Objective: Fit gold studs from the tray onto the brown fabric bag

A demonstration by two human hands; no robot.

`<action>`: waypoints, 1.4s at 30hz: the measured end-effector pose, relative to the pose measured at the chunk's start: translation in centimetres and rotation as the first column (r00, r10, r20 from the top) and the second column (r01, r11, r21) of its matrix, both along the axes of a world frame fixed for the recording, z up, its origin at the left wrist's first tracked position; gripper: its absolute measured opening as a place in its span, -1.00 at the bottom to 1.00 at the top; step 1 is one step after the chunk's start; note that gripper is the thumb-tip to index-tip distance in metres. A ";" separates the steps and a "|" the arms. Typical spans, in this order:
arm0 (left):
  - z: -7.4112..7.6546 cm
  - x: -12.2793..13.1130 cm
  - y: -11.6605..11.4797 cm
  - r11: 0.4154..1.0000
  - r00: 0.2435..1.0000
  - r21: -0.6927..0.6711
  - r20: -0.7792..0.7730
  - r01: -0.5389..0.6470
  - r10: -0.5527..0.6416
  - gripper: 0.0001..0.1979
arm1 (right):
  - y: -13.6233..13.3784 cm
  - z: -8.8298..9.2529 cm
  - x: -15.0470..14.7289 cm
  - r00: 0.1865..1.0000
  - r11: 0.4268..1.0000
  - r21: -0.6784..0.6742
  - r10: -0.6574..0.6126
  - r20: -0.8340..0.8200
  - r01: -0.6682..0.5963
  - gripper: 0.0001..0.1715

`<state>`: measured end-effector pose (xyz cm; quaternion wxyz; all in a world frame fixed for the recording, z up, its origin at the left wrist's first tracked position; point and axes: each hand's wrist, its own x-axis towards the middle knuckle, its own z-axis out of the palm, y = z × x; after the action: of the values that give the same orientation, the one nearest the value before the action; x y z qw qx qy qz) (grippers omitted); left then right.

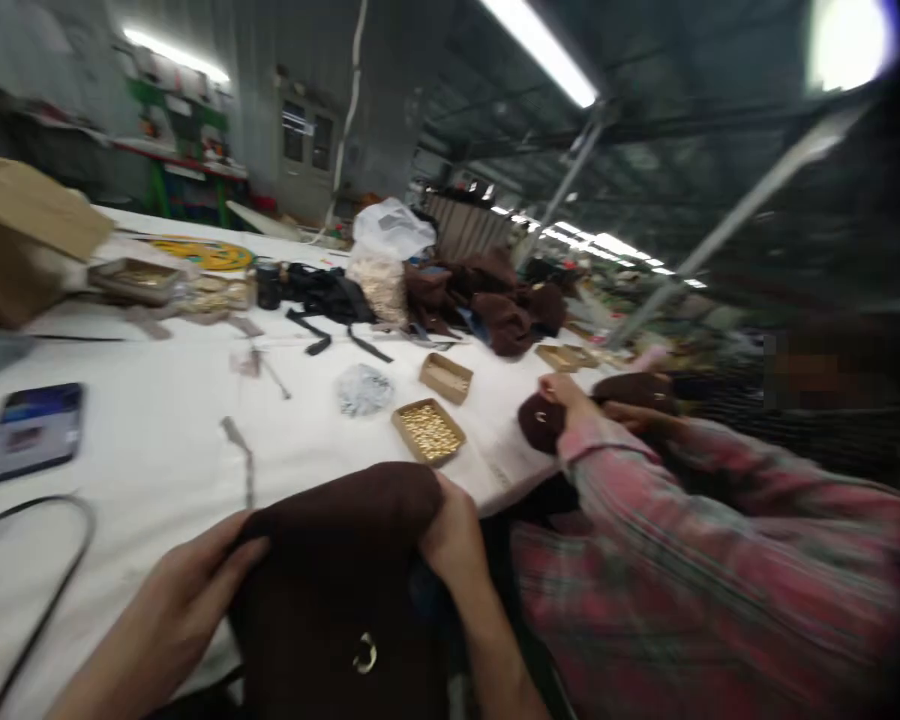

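Observation:
A dark brown fabric piece spans the space between my two hands, over the table's near edge. A small shiny curved metal fitting shows on its lower part. My left hand grips the left edge, thumb on top. At the right end my right hand is closed round the folded edge, its fingertips hidden behind the cloth. Just beyond the fabric stands a small open box full of gold-coloured metal pieces. Behind it sits a second small box, and beside that a clear bag of silvery bits.
To my right a co-worker in a plaid sleeve holds a similar brown piece. A phone and a black cable lie at left on the white table. Brown fabric pieces are heaped at the back.

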<state>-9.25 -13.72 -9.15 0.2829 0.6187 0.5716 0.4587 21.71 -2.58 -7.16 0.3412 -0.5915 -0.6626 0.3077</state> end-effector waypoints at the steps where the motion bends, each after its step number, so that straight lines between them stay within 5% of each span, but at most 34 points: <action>1: 0.0 -0.1 -0.1 0.996 0.999 -0.089 0.049 0.001 0.003 -0.62 | 0.3 -0.4 -0.1 0.995 1.000 0.008 0.028 0.091 -0.029 -0.62; 4: -0.3 0.4 1.0 0.990 0.993 -0.111 0.064 -0.089 0.097 -0.67 | 1.2 -1.4 -0.8 0.935 0.969 0.236 -0.017 0.354 -0.072 -0.32; 7: -0.7 0.9 2.4 0.983 0.985 -0.055 -0.004 -0.174 0.174 -0.69 | 1.9 -0.9 -1.5 0.870 0.799 0.533 -0.025 0.493 -0.279 0.12; 9: -1.0 0.8 2.8 0.979 0.978 -0.001 -0.040 -0.206 0.206 -0.70 | 2.2 0.5 -1.2 0.798 0.716 0.537 0.046 0.601 -0.446 0.32; 12: -1.3 0.4 2.9 0.973 0.974 0.084 -0.055 -0.214 0.219 -0.70 | 2.3 3.9 0.6 0.663 0.702 0.352 0.227 0.713 -0.619 0.45; 15: -1.4 0.6 2.9 0.975 0.979 0.152 -0.094 -0.164 0.179 -0.69 | 2.1 8.0 1.3 0.583 0.713 0.162 0.397 0.709 -0.682 0.29; 19: -1.0 2.2 3.1 0.947 0.959 0.313 -0.240 -0.073 0.153 -0.70 | 2.1 11.3 -2.9 0.629 0.719 0.176 0.429 0.648 -0.672 0.06; 24: 0.6 3.1 2.5 0.921 0.947 0.382 -0.314 0.069 0.059 -0.75 | 2.2 8.8 -7.6 0.472 0.515 0.097 0.673 0.570 -0.852 -0.44; 30: 1.6 0.7 -0.9 0.999 0.998 -0.002 0.041 -0.054 0.054 -0.29 | 1.1 5.8 -4.3 0.678 0.503 0.455 0.565 0.470 -0.735 -0.54; 34: 1.5 1.4 -1.6 0.993 0.994 -0.095 0.086 0.075 -0.067 -0.80 | -0.3 6.0 -3.0 0.726 0.484 0.543 0.509 0.463 -0.686 -0.53; 37: 0.0 2.8 -1.7 0.990 0.998 0.137 -0.048 0.037 -0.031 -0.78 | -1.4 6.5 -2.3 0.722 0.484 0.536 0.498 0.481 -0.691 -0.49; 40: -1.4 3.9 -2.2 0.874 0.945 0.485 -0.275 -0.024 0.178 -0.59 | -2.8 7.5 -1.4 0.715 0.460 0.549 0.485 0.503 -0.698 -0.50; 42: -1.4 4.1 -2.9 0.807 0.876 0.591 -0.398 0.018 0.272 -0.52 | -4.0 8.5 -1.1 0.699 0.442 0.541 0.460 0.547 -0.715 -0.54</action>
<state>-5.14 -16.62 -10.52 -0.0959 0.7250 0.4972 0.4668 20.62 -6.56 1.32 0.3013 -0.1754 -0.9371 0.0202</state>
